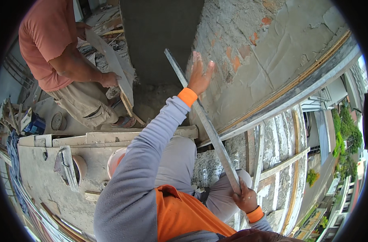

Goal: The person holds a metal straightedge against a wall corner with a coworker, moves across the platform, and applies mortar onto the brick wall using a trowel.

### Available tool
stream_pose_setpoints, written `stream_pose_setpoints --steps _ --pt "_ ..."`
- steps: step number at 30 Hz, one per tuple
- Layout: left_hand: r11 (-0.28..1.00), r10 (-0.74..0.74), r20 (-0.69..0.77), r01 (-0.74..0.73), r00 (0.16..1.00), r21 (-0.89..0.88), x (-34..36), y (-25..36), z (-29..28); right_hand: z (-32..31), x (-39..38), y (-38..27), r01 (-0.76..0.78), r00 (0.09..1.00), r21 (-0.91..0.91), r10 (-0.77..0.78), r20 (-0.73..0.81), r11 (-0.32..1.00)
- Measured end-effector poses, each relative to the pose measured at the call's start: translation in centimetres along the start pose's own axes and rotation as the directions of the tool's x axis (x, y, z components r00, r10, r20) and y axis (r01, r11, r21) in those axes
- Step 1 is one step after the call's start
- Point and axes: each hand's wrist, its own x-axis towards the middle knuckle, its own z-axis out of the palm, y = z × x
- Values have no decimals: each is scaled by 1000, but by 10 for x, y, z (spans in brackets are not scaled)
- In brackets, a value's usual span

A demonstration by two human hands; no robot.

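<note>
A long grey metal straightedge bar (pixel 217 141) slants from the dark, damp plastered wall face (pixel 162 36) down toward my right knee. Its lower end is in my right hand (pixel 247 197), whose fingers wrap around it. My left hand (pixel 200 77) is raised near the bar's upper part, fingers spread and stretched out toward the rough wall (pixel 288 48). The bar passes under my left wrist; whether the wrist touches it I cannot tell. That wall carries uneven grey plaster, with patches of orange brick showing through.
At the left a co-worker (pixel 51 44) holds a long flat board (pixel 111 60) with both hands. Buckets (pixel 81 167) stand on the planks (pixel 35 173) to my left. A long edge strip (pixel 288 92) borders the wall; beyond the wooden scaffold bars (pixel 280 166) is a drop to the street.
</note>
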Motion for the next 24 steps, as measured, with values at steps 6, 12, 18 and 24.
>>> stream_pose_setpoints --steps 6,12,18,24 --pt "955 -191 -125 155 974 -253 101 -28 -14 7 -17 -4 -47 997 -2 47 60 999" --pt "946 -76 87 99 993 -307 114 -4 39 9 -15 -5 -44 996 -3 44 78 999" --pt "956 272 64 -261 960 -136 113 138 6 4 -7 2 -14 999 -19 13 -32 1000" --pt "449 857 -319 -890 405 76 154 331 -48 0 7 10 -87 988 21 84 127 996"
